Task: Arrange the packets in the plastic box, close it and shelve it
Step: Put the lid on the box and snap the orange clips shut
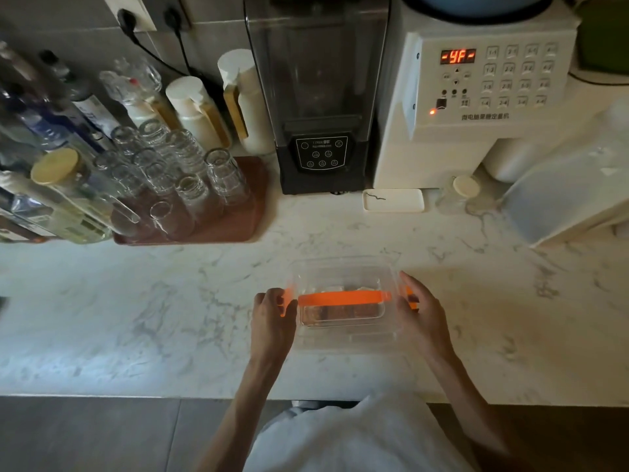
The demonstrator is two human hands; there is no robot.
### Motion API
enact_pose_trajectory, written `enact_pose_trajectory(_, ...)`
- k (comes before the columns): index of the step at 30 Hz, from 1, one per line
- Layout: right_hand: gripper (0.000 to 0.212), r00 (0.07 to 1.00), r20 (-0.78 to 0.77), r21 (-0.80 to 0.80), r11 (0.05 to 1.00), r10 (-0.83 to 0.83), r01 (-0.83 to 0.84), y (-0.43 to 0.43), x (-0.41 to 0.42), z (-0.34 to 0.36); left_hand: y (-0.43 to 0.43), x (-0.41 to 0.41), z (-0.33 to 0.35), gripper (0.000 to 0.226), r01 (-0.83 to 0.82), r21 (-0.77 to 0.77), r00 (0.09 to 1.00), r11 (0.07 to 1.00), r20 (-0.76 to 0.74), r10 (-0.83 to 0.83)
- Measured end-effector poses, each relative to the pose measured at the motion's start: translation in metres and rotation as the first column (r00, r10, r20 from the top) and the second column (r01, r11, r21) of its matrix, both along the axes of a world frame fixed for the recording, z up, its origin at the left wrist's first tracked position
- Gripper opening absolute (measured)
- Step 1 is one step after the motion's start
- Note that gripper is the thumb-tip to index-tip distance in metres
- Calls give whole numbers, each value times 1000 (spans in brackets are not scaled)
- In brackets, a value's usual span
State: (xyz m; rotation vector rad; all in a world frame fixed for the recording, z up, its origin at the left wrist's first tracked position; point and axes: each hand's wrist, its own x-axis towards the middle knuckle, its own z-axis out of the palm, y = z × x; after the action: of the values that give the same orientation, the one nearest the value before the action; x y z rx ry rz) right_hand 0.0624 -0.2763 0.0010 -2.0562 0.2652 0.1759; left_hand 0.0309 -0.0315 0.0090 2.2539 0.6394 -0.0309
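Note:
A clear plastic box (343,332) with its lid on and an orange handle (340,297) across the top sits on the marble counter in front of me. Brown packets (340,313) show through the lid. My left hand (272,318) grips the box's left side, fingers curled round the orange clip there. At the right side, my right hand (420,308) lies against the box with fairly straight fingers over the other orange clip.
A brown tray (235,226) of upturned glasses and several bottles (51,165) stand at the back left. A black blender (318,97), a white dosing machine (476,90), a small white dish (393,200) and a frosted container (571,185) line the back and right.

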Motion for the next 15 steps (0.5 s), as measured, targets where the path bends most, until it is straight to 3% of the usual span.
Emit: enact_pose_trajectory(15, 48, 999, -39, -32, 999, 25, -26, -4, -4, -3, 9, 3, -8, 29, -5, -37, 999, 999, -42, 4)
